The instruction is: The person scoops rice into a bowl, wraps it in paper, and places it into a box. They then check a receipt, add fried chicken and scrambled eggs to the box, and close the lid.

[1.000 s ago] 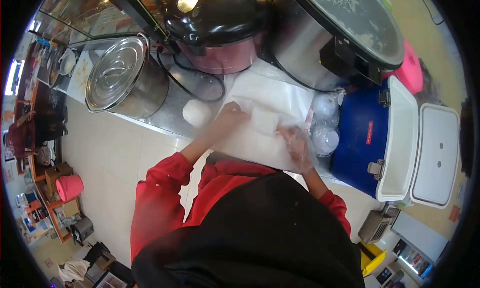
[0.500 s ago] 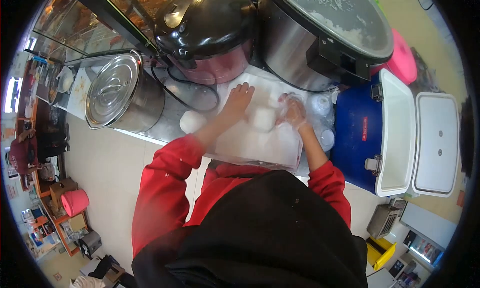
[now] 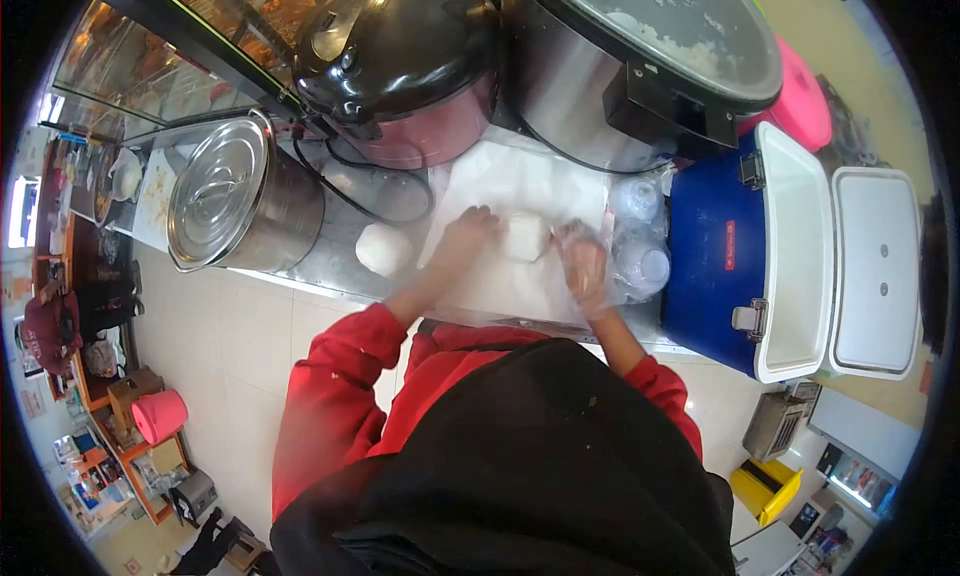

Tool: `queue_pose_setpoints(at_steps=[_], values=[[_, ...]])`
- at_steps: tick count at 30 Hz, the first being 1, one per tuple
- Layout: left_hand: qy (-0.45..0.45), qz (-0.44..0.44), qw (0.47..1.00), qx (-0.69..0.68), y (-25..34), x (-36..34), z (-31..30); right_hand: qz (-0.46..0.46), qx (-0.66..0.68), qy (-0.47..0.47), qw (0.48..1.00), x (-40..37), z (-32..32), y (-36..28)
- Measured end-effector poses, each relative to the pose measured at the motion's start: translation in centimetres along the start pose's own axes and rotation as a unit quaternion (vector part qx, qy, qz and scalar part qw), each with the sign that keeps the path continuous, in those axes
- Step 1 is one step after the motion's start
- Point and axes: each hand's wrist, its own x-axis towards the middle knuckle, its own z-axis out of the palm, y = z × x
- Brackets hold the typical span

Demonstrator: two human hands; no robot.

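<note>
A white block of what looks like rice (image 3: 524, 237) sits on a stack of white paper sheets (image 3: 510, 181). My left hand (image 3: 468, 238), bare, is low over the paper just left of the block, its fingers blurred. On the block's other side is my right hand (image 3: 586, 266) in a clear plastic glove, with fingertips close to the block's right edge. Whether either hand touches the block or grips the paper cannot be made out. Left of the paper, a rounded white bundle (image 3: 383, 249) rests on the metal counter.
Behind the paper stand a pink-and-black rice cooker (image 3: 410, 81) and a large steel cooker (image 3: 570, 86) with rice on its lid. A lidded steel pot (image 3: 285, 211) is at left. Clear plastic cups (image 3: 642, 264) and an open blue cooler box (image 3: 712, 266) flank the right side.
My left hand has drawn back toward me, from flat on the paper to beside the block. My right hand has moved slightly toward me. The view has shifted a little.
</note>
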Motion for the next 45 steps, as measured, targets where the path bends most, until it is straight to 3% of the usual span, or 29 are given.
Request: queue_pose_setpoints(at_steps=[1,3,5,8,9,12,14,17,21,23,26,29,32,35,38,42,43,45], values=[[0.044,0.001,0.999,0.01,1.0,-1.0,0.2,0.083,0.158,0.037,0.983,-0.9,1.2,-0.9],[0.05,-0.03,0.998,0.018,1.6,-2.0,1.0,0.157,0.202,-0.02,0.967,-1.6,1.4,-1.9],[0.085,-0.057,0.995,-0.008,2.0,-3.0,1.7,0.142,-0.024,-0.204,0.968,0.4,-2.5,-5.9],[0.111,-0.055,0.991,-0.056,2.1,-4.1,1.9,0.211,0.068,-0.19,0.956,0.7,-3.2,-7.6],[0.124,-0.051,0.988,-0.074,1.9,-4.5,2.4,0.174,0.032,-0.176,0.968,0.4,-2.8,-7.4],[0.053,-0.15,0.975,-0.156,1.7,-5.2,3.6,0.092,-0.08,-0.137,0.983,-0.7,-1.2,-6.8],[0.023,-0.103,0.988,-0.113,2.1,-5.2,3.0,0.074,-0.161,-0.115,0.977,-0.6,-0.6,-7.2],[-0.015,-0.088,0.991,-0.103,2.3,-5.0,2.5,0.106,-0.054,-0.099,0.988,1.4,-0.8,-8.2],[-0.047,-0.106,0.986,-0.116,3.5,-4.3,0.4,0.111,0.039,-0.146,0.982,2.7,-1.7,-9.9],[-0.016,-0.093,0.989,-0.111,3.4,-4.6,1.0,0.109,0.128,-0.141,0.976,3.4,-2.5,-10.9],[0.0,-0.082,0.991,-0.108,3.4,-4.6,1.0,0.183,0.255,-0.162,0.936,3.4,-2.4,-11.2],[0.011,-0.082,0.992,-0.099,3.4,-4.9,0.9,0.175,0.216,-0.183,0.943,4.7,-2.5,-12.1],[0.037,-0.073,0.99,-0.115,3.5,-5.2,1.1,0.157,0.284,-0.167,0.931,5.6,-1.9,-12.4],[0.039,-0.071,0.989,-0.123,3.6,-5.2,1.3,0.254,0.274,-0.109,0.921,5.9,-0.4,-12.5],[0.017,-0.09,0.987,-0.131,3.5,-5.3,2.0,0.326,0.126,-0.064,0.935,7.7,1.0,-13.4],[0.065,-0.102,0.987,-0.109,3.8,-5.4,3.0,0.326,0.148,-0.082,0.93,10.1,0.4,-13.4],[0.062,-0.108,0.987,-0.106,4.6,-5.2,2.0,0.363,0.218,-0.064,0.904,10.3,0.2,-13.4],[0.134,-0.152,0.932,-0.299,5.9,-5.2,1.5,0.435,0.348,-0.029,0.83,10.9,-0.1,-13.4]])
